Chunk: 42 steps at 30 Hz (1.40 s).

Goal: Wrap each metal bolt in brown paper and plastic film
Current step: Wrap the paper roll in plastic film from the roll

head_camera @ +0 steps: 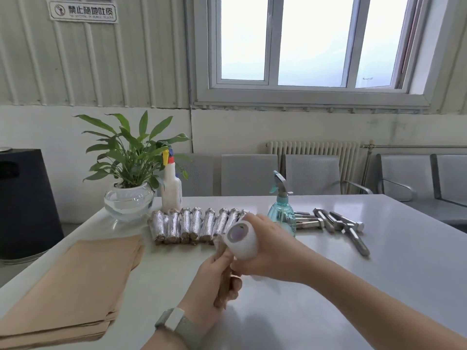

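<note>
My left hand (pixel 214 279) grips a bolt wrapped in brown paper (pixel 222 251), held upright above the white table (pixel 353 286). My right hand (pixel 267 251) holds a white roll of plastic film (pixel 242 240) against the top of that bolt. Behind them lies a row of several wrapped bolts (pixel 197 224), shiny with film. Several bare metal bolts (pixel 336 223) lie at the right, behind and beside a blue spray bottle. A stack of brown paper sheets (pixel 75 286) lies at the left front.
A teal spray bottle (pixel 281 210) stands just behind my right hand. A white spray bottle (pixel 171 185) and a potted plant in a glass bowl (pixel 129 195) stand at the back left. Grey chairs (pixel 310 175) line the far side; a black bin (pixel 22 203) stands left.
</note>
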Each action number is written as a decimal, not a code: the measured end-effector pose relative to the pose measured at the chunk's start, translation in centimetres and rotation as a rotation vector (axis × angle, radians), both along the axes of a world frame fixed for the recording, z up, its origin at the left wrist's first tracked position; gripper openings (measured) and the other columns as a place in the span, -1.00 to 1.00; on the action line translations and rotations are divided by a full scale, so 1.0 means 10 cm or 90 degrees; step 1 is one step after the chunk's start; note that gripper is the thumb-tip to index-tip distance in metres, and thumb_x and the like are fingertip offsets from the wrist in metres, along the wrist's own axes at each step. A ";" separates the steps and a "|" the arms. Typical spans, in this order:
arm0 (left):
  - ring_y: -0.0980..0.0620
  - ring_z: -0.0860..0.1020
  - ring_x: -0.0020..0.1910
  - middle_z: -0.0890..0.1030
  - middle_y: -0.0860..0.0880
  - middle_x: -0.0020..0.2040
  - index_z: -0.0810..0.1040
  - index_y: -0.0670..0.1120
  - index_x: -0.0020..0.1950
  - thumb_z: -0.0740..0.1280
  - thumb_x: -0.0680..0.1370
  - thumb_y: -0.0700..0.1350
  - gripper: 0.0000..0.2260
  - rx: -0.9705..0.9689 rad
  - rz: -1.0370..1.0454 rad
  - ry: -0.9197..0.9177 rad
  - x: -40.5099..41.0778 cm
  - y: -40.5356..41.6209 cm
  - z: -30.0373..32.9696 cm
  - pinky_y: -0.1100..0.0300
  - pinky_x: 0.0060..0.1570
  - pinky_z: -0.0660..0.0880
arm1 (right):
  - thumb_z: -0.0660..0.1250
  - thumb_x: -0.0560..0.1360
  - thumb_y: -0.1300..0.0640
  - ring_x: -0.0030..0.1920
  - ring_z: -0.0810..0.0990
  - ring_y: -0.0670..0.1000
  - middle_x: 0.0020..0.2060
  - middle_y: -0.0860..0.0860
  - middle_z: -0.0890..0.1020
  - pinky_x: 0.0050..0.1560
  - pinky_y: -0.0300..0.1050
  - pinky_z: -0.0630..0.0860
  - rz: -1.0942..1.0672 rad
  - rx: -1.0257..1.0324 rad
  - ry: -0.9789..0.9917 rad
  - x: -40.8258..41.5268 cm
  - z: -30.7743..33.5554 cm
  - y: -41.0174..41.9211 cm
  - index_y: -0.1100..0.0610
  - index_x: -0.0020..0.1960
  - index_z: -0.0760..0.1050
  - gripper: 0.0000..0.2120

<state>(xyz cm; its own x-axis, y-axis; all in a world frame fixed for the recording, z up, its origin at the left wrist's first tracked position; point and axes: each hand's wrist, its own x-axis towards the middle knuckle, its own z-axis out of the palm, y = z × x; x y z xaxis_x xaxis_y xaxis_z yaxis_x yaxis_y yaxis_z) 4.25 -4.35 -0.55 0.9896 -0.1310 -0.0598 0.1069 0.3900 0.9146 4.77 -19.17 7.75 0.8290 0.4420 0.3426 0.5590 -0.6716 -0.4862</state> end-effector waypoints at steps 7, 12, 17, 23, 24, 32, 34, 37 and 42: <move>0.16 0.12 -0.65 0.20 0.06 -0.51 0.26 -0.04 -0.39 0.22 0.54 -0.20 -0.68 -0.074 0.034 0.042 0.09 0.12 0.02 0.36 -0.61 0.05 | 0.40 0.20 -0.29 -0.15 0.48 -0.10 -0.14 -0.18 0.59 -0.11 -0.14 0.33 -0.067 0.009 -0.277 -0.01 -0.34 0.16 -0.07 0.05 0.38 -0.47; 0.02 0.34 -0.46 0.31 -0.04 -0.45 0.41 -0.04 -0.42 0.30 0.43 -0.06 -0.77 -0.190 0.059 0.091 0.14 0.15 -0.03 0.18 -0.44 0.23 | 0.43 0.18 -0.19 -0.13 0.51 -0.06 -0.11 -0.12 0.52 -0.15 -0.17 0.41 -0.002 0.037 -0.345 -0.04 -0.65 0.31 -0.03 0.07 0.49 -0.49; -0.12 0.52 -0.24 0.48 -0.18 -0.25 0.50 -0.17 -0.19 0.36 0.36 0.19 -0.59 -0.296 0.057 0.070 0.20 0.26 0.04 0.08 -0.14 0.47 | 0.46 0.27 -0.11 -0.14 0.51 -0.04 -0.08 -0.08 0.51 -0.20 -0.23 0.38 0.018 0.057 -0.388 0.06 -0.80 0.31 -0.02 0.06 0.33 -0.52; -0.03 0.50 -0.38 0.44 -0.07 -0.38 0.46 -0.10 -0.28 0.47 0.32 0.23 -0.59 -0.212 -0.008 0.141 0.21 0.20 0.06 0.12 -0.28 0.50 | 0.35 0.40 -0.22 -0.17 0.52 0.00 -0.14 -0.10 0.54 -0.16 -0.10 0.36 0.019 -0.010 -0.476 0.06 -0.93 0.37 0.00 0.09 0.38 -0.59; -0.01 0.44 -0.41 0.38 -0.04 -0.40 0.43 -0.07 -0.24 0.48 0.34 0.20 -0.61 -0.202 0.006 0.167 0.22 0.21 0.05 0.13 -0.32 0.45 | 0.34 0.41 -0.19 -0.17 0.52 0.00 -0.12 -0.09 0.52 -0.17 -0.10 0.38 0.028 -0.031 -0.483 0.05 -0.96 0.39 0.01 0.09 0.41 -0.63; -0.05 0.45 -0.41 0.40 -0.08 -0.39 0.44 -0.12 -0.33 0.27 0.38 0.45 -0.40 -0.261 -0.011 0.251 0.26 0.31 0.01 0.12 -0.33 0.40 | 0.52 0.36 0.13 -0.23 0.55 0.06 -0.09 0.00 0.60 -0.28 -0.11 0.49 0.007 -0.080 -0.535 -0.01 -0.97 0.41 0.07 -0.04 0.60 -0.80; -0.09 0.59 -0.38 0.57 -0.13 -0.34 0.58 -0.16 -0.30 0.26 0.42 0.42 -0.39 -0.296 -0.005 0.236 0.24 0.29 0.05 0.09 -0.31 0.54 | 0.49 0.40 0.16 -0.24 0.56 0.08 -0.15 0.01 0.60 -0.29 -0.08 0.51 0.007 -0.082 -0.550 -0.02 -0.96 0.41 0.08 -0.05 0.60 -0.85; -0.16 0.65 0.08 0.66 -0.19 0.10 0.64 -0.14 0.10 0.20 0.50 0.35 -0.42 -0.324 -0.002 0.182 0.22 0.27 0.11 -0.08 0.05 0.53 | 0.50 0.36 0.15 -0.22 0.53 0.07 -0.16 -0.01 0.56 -0.26 -0.06 0.49 0.020 -0.049 -0.542 -0.02 -0.94 0.38 0.07 0.00 0.56 -0.76; -0.08 0.63 0.03 0.65 -0.07 0.01 0.50 -0.12 0.25 0.17 0.57 0.24 -0.51 -0.390 -0.015 0.125 0.16 0.26 0.19 0.02 0.06 0.51 | 0.37 0.38 0.05 -0.12 0.51 0.00 -0.09 -0.05 0.54 -0.17 -0.15 0.45 0.038 0.050 -0.479 -0.04 -0.90 0.39 0.01 0.07 0.40 -0.71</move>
<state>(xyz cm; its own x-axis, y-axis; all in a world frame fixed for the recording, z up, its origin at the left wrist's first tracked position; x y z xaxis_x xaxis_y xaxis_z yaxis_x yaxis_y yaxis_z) 5.82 -1.77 1.31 0.9640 -0.2213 -0.1472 0.2654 0.8311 0.4887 4.37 -15.32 -1.22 0.3344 0.4300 0.8386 0.7936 -0.6085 -0.0044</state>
